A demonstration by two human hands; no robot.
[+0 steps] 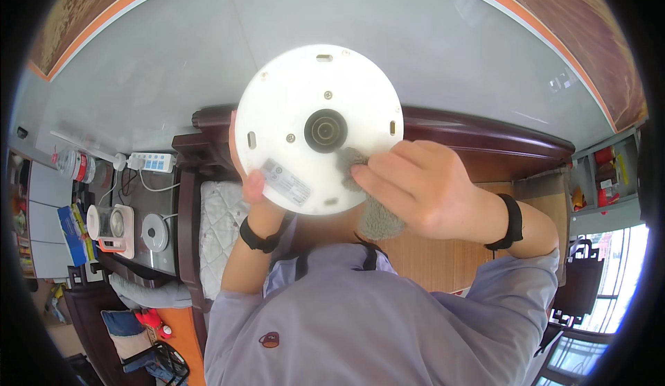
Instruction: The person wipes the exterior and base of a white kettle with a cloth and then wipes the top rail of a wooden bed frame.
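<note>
A round white electric kettle (277, 119) faces me with its underside, which has a dark round socket with rings at its middle, several slots, small screws and a silver label. My left hand (253, 185) holds it from the lower left, thumb on the rim near the label, the other fingers mostly hidden behind it. My right hand (422, 188) pinches a grey cloth (381, 221). One end of the cloth presses on the white bottom, just below and right of the socket, while the rest hangs down under the fingers. The kettle's far side is hidden.
To the left, a dark side table bears a round white base with a cord (154, 233), a white and clear appliance (114, 226), a power strip (152, 162) and a large clear bottle (74, 165). A dark wooden bed frame (485, 133) stands behind the kettle, a quilted pad (220, 223) beside my left arm.
</note>
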